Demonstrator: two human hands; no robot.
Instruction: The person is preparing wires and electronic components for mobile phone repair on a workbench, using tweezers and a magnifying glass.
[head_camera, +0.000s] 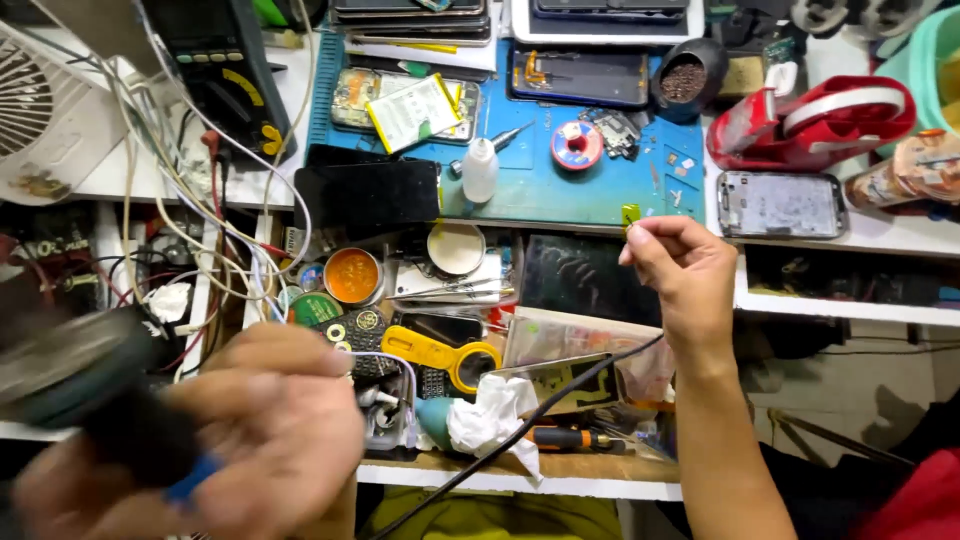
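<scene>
My left hand is at the lower left, blurred, wrapped around a dark handle with a blue part; the tool's round dark head sits further left. A black cable runs from the bottom centre up toward my right wrist. My right hand is raised over the open drawer, fingertips pinching a small yellow-green piece near the front edge of the blue work mat.
On the mat lie a white squeeze bottle, a solder spool, a black phone screen and opened phones. A red tape dispenser and a phone frame sit right. The drawer holds tins, a yellow opening tool, tissue and a screwdriver.
</scene>
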